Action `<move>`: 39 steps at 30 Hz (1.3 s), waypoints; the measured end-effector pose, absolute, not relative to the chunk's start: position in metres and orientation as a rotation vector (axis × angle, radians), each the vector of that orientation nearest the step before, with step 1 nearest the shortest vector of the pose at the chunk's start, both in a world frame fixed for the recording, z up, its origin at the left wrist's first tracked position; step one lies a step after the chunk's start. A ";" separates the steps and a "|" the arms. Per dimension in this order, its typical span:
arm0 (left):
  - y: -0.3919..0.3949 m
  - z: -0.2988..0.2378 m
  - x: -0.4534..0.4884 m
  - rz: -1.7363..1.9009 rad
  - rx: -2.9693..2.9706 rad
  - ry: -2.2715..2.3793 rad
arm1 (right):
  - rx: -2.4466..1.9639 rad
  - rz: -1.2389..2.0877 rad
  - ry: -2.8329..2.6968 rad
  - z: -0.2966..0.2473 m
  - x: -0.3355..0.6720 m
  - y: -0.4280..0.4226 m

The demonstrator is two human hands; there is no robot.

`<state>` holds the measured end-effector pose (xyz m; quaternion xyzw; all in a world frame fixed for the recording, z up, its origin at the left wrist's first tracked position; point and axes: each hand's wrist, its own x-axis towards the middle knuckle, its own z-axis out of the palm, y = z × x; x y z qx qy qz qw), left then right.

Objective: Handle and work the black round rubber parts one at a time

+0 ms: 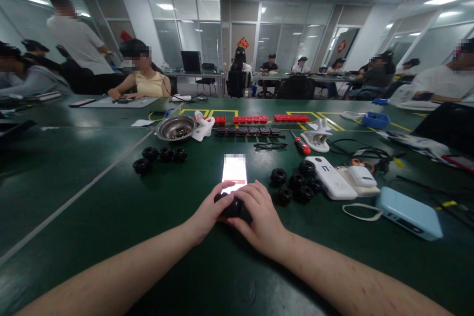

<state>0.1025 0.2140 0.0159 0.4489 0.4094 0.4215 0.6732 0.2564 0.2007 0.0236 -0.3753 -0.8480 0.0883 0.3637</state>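
My left hand (210, 212) and my right hand (261, 217) are both closed round one black round part (231, 206) just above the green table. My fingers cover much of it. Directly beyond it lies a phone (234, 170) with a bright screen. Several black ring-shaped parts (296, 180) sit in a group to the right of my right hand. Another group of black ring-shaped parts (165, 154) lies to the left, farther away from my left hand.
Behind stand a metal bowl (176, 128) with small brass-coloured pieces, a black strip of parts (248, 132), red blocks (250, 119) and a screwdriver (301, 145). To the right are a white power bank (331, 178), a light-blue box (409, 212) and cables. Other people sit at tables beyond.
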 end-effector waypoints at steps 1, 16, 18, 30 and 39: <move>0.215 0.015 0.103 0.939 1.018 0.942 | -0.948 0.225 -2.194 0.024 0.256 0.200; 0.215 0.011 0.102 0.947 1.085 0.902 | -0.954 0.238 -2.204 0.025 0.256 0.201; 0.215 0.010 0.102 0.974 1.078 0.890 | -0.973 0.242 -2.201 0.025 0.256 0.201; 0.213 0.016 0.104 0.905 1.076 0.954 | -0.936 0.204 -2.199 0.022 0.257 0.200; 0.210 0.018 0.101 0.961 1.069 0.870 | -1.045 0.214 -2.149 0.025 0.257 0.203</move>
